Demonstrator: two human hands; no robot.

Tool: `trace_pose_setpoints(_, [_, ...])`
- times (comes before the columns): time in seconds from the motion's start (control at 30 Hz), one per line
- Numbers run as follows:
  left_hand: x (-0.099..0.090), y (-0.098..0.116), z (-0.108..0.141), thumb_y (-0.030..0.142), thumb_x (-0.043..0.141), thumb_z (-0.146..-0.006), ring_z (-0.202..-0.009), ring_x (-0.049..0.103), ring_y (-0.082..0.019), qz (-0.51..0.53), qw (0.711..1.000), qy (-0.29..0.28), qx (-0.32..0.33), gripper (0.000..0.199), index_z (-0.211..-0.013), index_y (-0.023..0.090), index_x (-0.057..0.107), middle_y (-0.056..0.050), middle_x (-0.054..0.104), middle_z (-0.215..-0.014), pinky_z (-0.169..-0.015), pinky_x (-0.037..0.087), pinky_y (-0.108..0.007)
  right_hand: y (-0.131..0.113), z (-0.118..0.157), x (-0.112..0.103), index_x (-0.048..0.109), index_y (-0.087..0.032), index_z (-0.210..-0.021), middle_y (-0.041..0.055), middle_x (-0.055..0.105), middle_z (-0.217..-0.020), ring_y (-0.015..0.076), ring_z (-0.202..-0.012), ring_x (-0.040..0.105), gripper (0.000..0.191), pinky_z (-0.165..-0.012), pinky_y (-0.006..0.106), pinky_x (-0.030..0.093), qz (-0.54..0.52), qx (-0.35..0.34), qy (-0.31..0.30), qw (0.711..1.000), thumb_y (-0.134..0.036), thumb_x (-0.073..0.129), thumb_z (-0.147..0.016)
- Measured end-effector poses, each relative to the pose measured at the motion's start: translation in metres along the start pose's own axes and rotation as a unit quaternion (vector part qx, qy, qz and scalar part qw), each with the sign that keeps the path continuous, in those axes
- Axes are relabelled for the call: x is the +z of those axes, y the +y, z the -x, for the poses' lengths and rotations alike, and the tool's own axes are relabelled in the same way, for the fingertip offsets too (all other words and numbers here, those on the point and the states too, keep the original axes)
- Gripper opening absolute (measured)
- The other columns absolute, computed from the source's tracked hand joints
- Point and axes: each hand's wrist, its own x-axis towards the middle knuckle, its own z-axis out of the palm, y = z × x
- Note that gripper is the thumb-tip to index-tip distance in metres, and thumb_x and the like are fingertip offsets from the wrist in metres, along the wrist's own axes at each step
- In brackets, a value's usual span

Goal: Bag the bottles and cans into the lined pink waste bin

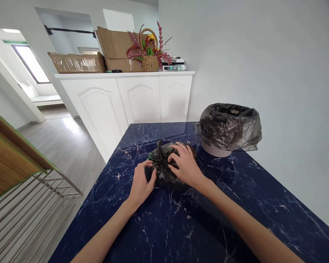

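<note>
A filled black plastic bag (168, 177) lies on the dark blue marbled table (164, 226), its top gathered into a knot with a short end sticking up. My left hand (142, 182) is at the left side of the knot, thumb and fingers pinching the plastic there. On the right side, my right hand (185, 164) has its bent fingers and thumb closed on the gathered plastic. Behind the bag to the right stands a pale bin (218, 150) lined with a black bag (227, 128) folded over its rim.
Beyond the table is a white cabinet (142, 98) with cardboard boxes (79, 63), a flower basket (150, 63) and a plastic bottle (178, 68) on top. A metal rack (44, 204) stands at the left. A wall (263, 65) borders the right side.
</note>
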Motion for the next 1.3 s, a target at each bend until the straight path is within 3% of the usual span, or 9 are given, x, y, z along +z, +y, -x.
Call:
trace_pose_setpoints(0.17, [0.000,0.003,-0.001,0.029,0.058,-0.105,-0.092,0.069,-0.024,0.010,1.000,-0.021,0.010,0.030,-0.133,0.026,0.049,0.000,0.066,-0.090,-0.101,0.051,-0.045,-0.003,0.005,-0.014,0.064,-0.026,-0.097,0.0113,0.064,-0.144,0.0381,-0.152,0.046,0.006,-0.127,0.070,0.033,-0.070,-0.024,0.053,0.996,-0.022,0.068,-0.098])
trace_pose_setpoints(0.27, [-0.001,0.006,-0.002,0.025,0.058,-0.101,-0.082,0.067,-0.022,0.009,1.000,-0.028,0.007,0.031,-0.131,0.026,0.049,0.004,0.062,-0.080,-0.099,0.050,-0.044,0.000,0.007,-0.024,0.065,-0.026,-0.097,0.0104,0.068,-0.136,0.0340,-0.140,0.056,0.003,-0.121,0.062,0.041,-0.167,0.015,0.100,0.981,-0.024,0.067,-0.098])
trace_pose_setpoints(0.43, [-0.003,0.007,-0.002,0.020,0.056,-0.095,-0.074,0.064,-0.020,0.000,1.000,-0.014,-0.014,0.035,-0.129,0.025,0.048,0.007,0.059,-0.076,-0.094,0.049,-0.043,0.025,0.010,-0.026,0.066,-0.026,-0.094,0.0097,0.072,-0.121,0.0292,-0.121,0.066,0.015,-0.112,0.052,0.050,-0.346,0.166,0.200,0.901,-0.036,0.075,-0.091])
trace_pose_setpoints(0.7, [-0.003,-0.001,-0.004,0.019,0.055,-0.090,-0.066,0.064,-0.020,-0.017,0.996,0.034,-0.077,0.024,-0.114,0.025,0.053,0.007,0.059,-0.071,-0.092,0.051,-0.044,0.083,0.020,0.005,0.056,-0.026,-0.094,0.0010,0.066,-0.093,0.0205,-0.090,0.069,0.034,-0.086,0.038,0.060,-0.421,0.329,0.304,0.789,-0.054,0.072,-0.085])
trace_pose_setpoints(0.83, [-0.004,-0.011,-0.006,0.022,0.053,-0.094,-0.064,0.066,-0.020,-0.013,0.992,0.064,-0.112,0.018,-0.111,0.025,0.050,0.006,0.060,-0.073,-0.072,0.052,-0.037,0.101,0.026,0.017,0.049,-0.027,-0.090,-0.0030,0.059,-0.081,0.0183,-0.076,0.066,0.032,-0.073,0.033,0.059,-0.443,0.369,0.315,0.754,-0.057,0.062,-0.086])
trace_pose_setpoints(0.93, [-0.006,-0.014,-0.009,0.026,0.055,-0.096,-0.075,0.068,-0.022,-0.013,0.990,0.089,-0.110,0.021,-0.116,0.025,0.047,0.001,0.063,-0.082,-0.070,0.054,-0.036,0.106,0.032,0.023,0.049,-0.027,-0.094,-0.0029,0.060,-0.083,0.0186,-0.079,0.067,0.031,-0.075,0.034,0.060,-0.449,0.371,0.307,0.752,-0.055,0.061,-0.086])
trace_pose_setpoints(1.13, [-0.008,0.005,-0.007,0.029,0.067,-0.094,-0.135,0.056,-0.033,-0.025,0.994,0.102,0.007,0.046,-0.133,0.025,0.045,-0.015,0.056,-0.138,-0.114,0.045,-0.054,0.107,0.048,0.026,0.055,-0.026,-0.121,0.0065,0.068,-0.113,0.0245,-0.105,0.070,0.044,-0.093,0.044,0.059,-0.432,0.319,0.268,0.800,-0.049,0.066,-0.085])
trace_pose_setpoints(1.23, [-0.006,0.014,-0.004,0.031,0.072,-0.095,-0.134,0.056,-0.033,-0.033,0.997,0.046,0.057,0.055,-0.142,0.028,0.043,-0.014,0.061,-0.140,-0.115,0.042,-0.054,0.105,0.055,0.025,0.055,-0.025,-0.129,0.0107,0.067,-0.124,0.0259,-0.112,0.068,0.050,-0.099,0.046,0.058,-0.413,0.280,0.246,0.831,-0.044,0.069,-0.085])
trace_pose_setpoints(1.3, [-0.005,0.016,-0.003,0.033,0.072,-0.095,-0.121,0.062,-0.032,-0.022,0.999,0.018,0.031,0.050,-0.139,0.028,0.050,-0.010,0.067,-0.125,-0.110,0.043,-0.053,0.101,0.057,0.025,0.055,-0.026,-0.134,0.0115,0.066,-0.128,0.0257,-0.114,0.068,0.051,-0.101,0.047,0.057,-0.400,0.258,0.231,0.849,-0.041,0.069,-0.087])
